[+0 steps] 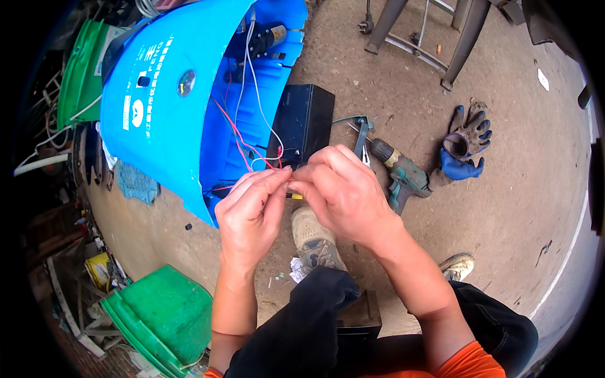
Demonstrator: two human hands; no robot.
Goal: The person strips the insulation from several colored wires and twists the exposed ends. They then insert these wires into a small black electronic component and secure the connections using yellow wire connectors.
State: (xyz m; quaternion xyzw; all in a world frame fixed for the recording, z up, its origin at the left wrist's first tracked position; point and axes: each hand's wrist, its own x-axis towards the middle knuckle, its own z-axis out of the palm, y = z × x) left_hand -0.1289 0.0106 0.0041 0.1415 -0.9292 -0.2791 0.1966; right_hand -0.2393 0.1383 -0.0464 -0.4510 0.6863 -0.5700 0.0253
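My left hand [249,211] and my right hand [346,195] meet in front of me, thumbs and fingertips pinched together on thin red wires [236,129]. The fingers hide the wire ends, so I cannot tell whether they are joined. The wires run out of a large blue plastic shell [170,135], open on the side facing right. Inside its upper part sits a black motor-like unit [267,40], with a grey cable [254,79] hanging down beside it. Just beyond my right hand, a black box [310,120] stands against the shell. A yellow-and-black item [295,196] shows partly under my fingers.
A cordless drill [406,179] lies on the floor at the right, beside blue-and-grey work gloves [467,135]. Metal stand legs [394,22] rise at the far right. Green plastic pieces [167,315] and scrap lie leftward. My shoe [312,233] is below my hands.
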